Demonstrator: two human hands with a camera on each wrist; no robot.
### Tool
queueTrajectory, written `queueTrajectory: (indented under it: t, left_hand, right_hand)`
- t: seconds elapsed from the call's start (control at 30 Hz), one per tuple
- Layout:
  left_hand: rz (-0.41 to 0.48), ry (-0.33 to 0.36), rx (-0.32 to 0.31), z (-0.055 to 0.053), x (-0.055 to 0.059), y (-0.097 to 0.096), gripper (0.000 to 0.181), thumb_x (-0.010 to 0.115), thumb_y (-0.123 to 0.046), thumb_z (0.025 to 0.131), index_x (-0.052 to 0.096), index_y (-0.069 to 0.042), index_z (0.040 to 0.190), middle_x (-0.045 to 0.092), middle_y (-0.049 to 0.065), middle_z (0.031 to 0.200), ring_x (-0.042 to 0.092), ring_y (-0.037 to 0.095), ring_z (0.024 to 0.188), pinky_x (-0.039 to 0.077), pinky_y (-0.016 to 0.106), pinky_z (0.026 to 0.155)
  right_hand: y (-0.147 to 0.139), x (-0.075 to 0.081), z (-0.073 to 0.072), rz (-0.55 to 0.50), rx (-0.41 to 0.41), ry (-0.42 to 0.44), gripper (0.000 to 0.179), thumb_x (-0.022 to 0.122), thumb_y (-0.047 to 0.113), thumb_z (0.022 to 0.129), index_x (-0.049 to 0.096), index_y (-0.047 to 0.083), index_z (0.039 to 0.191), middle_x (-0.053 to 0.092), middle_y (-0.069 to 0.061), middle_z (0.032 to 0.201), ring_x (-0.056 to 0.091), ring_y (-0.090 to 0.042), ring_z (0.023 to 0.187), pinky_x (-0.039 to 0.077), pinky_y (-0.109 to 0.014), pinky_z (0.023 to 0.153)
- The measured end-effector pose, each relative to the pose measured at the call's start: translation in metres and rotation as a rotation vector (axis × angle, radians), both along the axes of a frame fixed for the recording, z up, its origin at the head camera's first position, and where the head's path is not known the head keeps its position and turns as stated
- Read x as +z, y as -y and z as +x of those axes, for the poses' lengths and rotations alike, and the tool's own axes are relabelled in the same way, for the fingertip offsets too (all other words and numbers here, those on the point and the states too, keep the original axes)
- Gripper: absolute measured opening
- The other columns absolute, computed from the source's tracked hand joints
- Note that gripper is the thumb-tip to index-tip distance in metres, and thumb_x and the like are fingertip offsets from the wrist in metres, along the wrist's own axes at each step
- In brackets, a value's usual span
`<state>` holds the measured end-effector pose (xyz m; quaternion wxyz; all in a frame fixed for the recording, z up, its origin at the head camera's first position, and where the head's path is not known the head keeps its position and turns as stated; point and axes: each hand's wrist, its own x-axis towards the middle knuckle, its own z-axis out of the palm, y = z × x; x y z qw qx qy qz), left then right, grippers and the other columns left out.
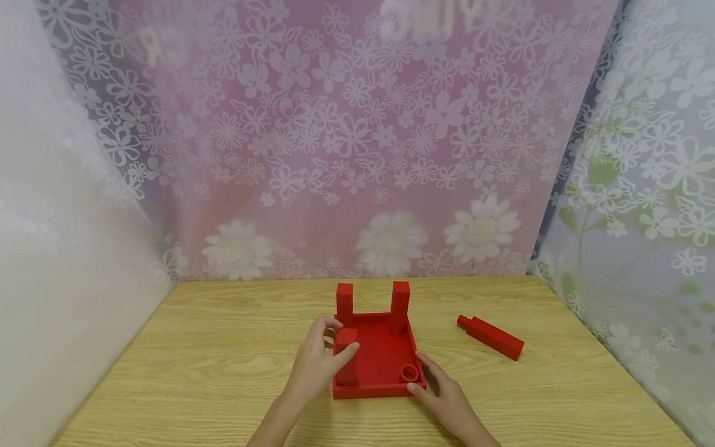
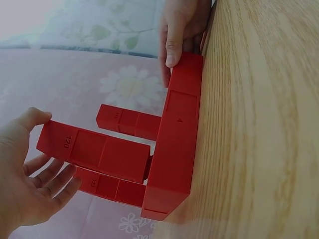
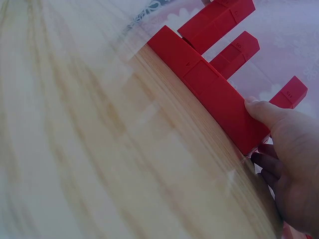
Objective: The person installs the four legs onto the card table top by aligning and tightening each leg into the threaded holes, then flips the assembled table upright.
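Note:
A shallow red square frame with raised sides point(image 1: 374, 391) lies on the table, two upright red posts at its far corners, the left post point(image 1: 344, 298) and the right post point(image 1: 400, 301). My left hand point(image 1: 313, 363) holds a third red post point(image 2: 94, 152), marked 120, by its upper end, thumb on one side and fingers on the other. This post stands at the near left corner, with a narrow dark gap at its foot. My right hand point(image 1: 449, 397) grips the near right corner, beside a round red socket point(image 1: 409, 373).
A loose red post point(image 1: 494, 338) with a narrower notched end lies on the wooden table point(image 1: 223, 347) to the right. Flowered cloth point(image 1: 357, 155) hangs behind the table, and more cloth closes off both sides.

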<state>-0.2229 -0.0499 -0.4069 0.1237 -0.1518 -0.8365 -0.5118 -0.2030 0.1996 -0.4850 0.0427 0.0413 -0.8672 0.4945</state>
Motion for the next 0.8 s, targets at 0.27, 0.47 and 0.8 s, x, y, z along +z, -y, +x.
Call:
queueTrajectory:
  t: [0.27, 0.47, 0.8]
  left_hand:
    - [-0.014, -0.007, -0.07, 0.0004, 0.0007, 0.0024, 0.03, 0.063, -0.012, 0.085, 0.053, -0.011, 0.113, 0.052, -0.004, 0.102, 0.05, 0.016, 0.09, 0.048, 0.038, 0.074]
    - [-0.039, -0.052, -0.112, 0.0002, -0.0002, 0.0038, 0.031, 0.051, -0.003, 0.086, 0.058, -0.014, 0.114, 0.051, -0.007, 0.107, 0.048, 0.016, 0.088, 0.047, 0.032, 0.069]
    - [-0.054, -0.092, -0.129, 0.0013, 0.0003, 0.0018, 0.033, 0.046, -0.002, 0.088, 0.06, -0.016, 0.115, 0.051, -0.006, 0.107, 0.045, 0.017, 0.092, 0.042, 0.031, 0.067]
  right_hand:
    - [-0.0005, -0.0003, -0.0008, -0.005, 0.002, 0.002, 0.067, 0.068, 0.041, 0.08, 0.044, 0.015, 0.137, 0.045, -0.014, 0.135, 0.037, -0.031, 0.125, 0.03, -0.05, 0.099]
    - [-0.0001, 0.0001, -0.0004, -0.011, 0.005, 0.005, 0.067, 0.069, 0.04, 0.08, 0.044, 0.015, 0.137, 0.045, -0.013, 0.135, 0.037, -0.031, 0.126, 0.029, -0.05, 0.099]
    - [-0.0002, -0.0022, -0.0013, -0.003, -0.001, 0.013, 0.068, 0.068, 0.042, 0.08, 0.043, 0.015, 0.138, 0.045, -0.013, 0.135, 0.037, -0.032, 0.126, 0.029, -0.051, 0.099]
